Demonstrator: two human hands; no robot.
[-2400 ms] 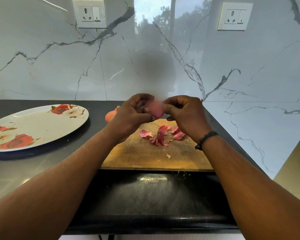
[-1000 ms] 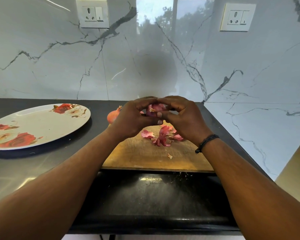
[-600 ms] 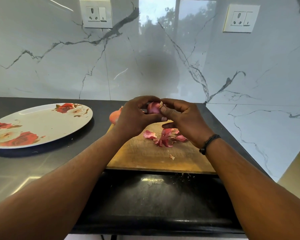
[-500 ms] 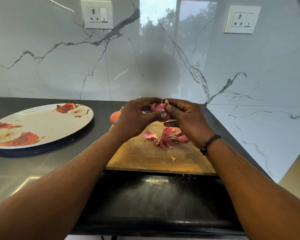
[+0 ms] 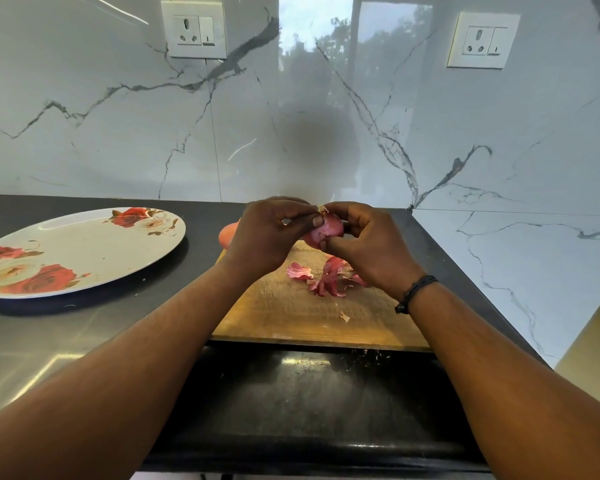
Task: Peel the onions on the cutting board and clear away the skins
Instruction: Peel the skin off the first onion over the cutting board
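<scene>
A pink, partly peeled onion is held in the air above the far end of the wooden cutting board. My left hand grips it from the left, thumb on its skin. My right hand holds it from the right, fingers curled round it, with a dry tuft showing at its top. A heap of pink skins lies on the board under my hands, and one small scrap lies nearer me. A second, unpeeled orange onion sits behind my left hand, mostly hidden.
A large oval plate with red roses sits on the dark counter to the left. The marble wall rises right behind the board, and another marble wall closes in on the right. The counter's front edge runs just below the board.
Both hands have turned the onion between them, and its pink side now faces me. The skins on the board have not moved.
</scene>
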